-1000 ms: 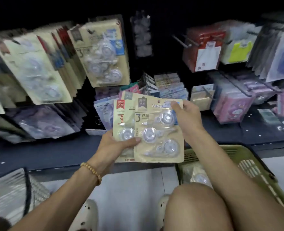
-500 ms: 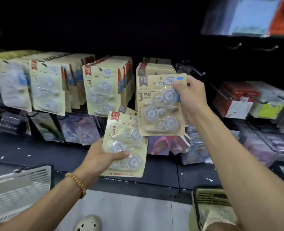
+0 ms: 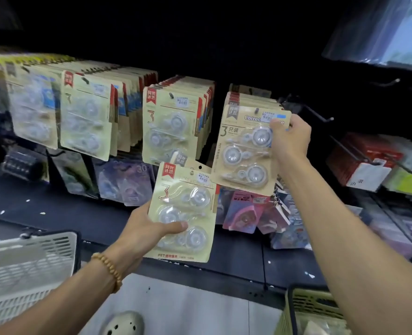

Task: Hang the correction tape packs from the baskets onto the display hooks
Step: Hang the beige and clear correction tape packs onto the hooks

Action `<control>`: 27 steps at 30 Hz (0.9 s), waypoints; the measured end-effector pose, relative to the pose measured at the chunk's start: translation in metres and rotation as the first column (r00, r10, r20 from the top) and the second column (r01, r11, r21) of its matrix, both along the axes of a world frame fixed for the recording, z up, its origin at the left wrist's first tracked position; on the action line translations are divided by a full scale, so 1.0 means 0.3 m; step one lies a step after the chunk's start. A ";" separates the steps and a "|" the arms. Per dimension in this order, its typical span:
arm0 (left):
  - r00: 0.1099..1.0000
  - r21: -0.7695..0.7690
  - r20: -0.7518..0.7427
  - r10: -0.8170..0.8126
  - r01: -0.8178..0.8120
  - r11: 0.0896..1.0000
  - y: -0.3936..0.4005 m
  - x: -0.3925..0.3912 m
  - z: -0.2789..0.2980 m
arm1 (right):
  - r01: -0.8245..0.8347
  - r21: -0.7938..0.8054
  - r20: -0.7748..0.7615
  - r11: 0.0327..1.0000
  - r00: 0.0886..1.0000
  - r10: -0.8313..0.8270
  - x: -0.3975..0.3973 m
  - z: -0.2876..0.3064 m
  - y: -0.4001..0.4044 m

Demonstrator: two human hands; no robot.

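Note:
My right hand [image 3: 288, 139] grips the upper right corner of a beige correction tape pack [image 3: 246, 151], its hang hole on the display hook [image 3: 257, 110] in front of a row of like packs. My left hand [image 3: 146, 232] holds a second correction tape pack [image 3: 184, 211] lower down, thumb across its front, apart from the hooks. Further rows of hung packs [image 3: 173, 122] fill the hooks to the left. A white basket [image 3: 28, 264] stands at the lower left and a green basket [image 3: 306, 308] at the lower right.
Bare hooks [image 3: 318, 114] jut out to the right of my right hand. Red and yellow-green packets [image 3: 367, 163] hang further right. Purple and pink stationery [image 3: 127, 182] hangs on the lower row. A dark shelf ledge [image 3: 55, 213] runs below, white floor beneath it.
My right hand has carried its pack up and right onto the hook in front of the row. My left hand has stayed low with its pack. The view has moved closer.

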State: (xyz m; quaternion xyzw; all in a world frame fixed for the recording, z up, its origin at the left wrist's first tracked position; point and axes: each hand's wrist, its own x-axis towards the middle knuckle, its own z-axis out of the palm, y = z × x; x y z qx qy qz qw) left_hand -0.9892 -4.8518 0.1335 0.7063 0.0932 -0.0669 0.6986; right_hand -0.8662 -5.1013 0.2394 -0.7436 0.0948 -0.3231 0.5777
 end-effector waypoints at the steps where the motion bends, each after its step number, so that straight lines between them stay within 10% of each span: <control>1: 1.000 0.000 0.000 0.005 -0.005 1.000 0.010 -0.004 -0.003 | 0.020 -0.006 -0.004 1.000 1.000 -0.020 0.011 -0.005 0.005; 14: 0.986 -0.150 0.001 -0.169 0.167 0.974 0.068 -0.049 0.021 | 0.162 0.057 -0.150 0.985 0.977 -0.152 -0.095 -0.123 0.037; 21: 0.972 -0.208 0.039 -0.232 0.235 0.949 -0.033 -0.010 0.023 | -0.407 0.349 -0.320 0.844 0.794 0.516 -0.248 -0.180 0.099; 27: 0.962 -0.140 0.015 -0.274 0.273 0.952 -0.083 0.019 0.028 | -0.344 0.323 -0.220 0.882 0.879 0.423 -0.238 -0.189 0.027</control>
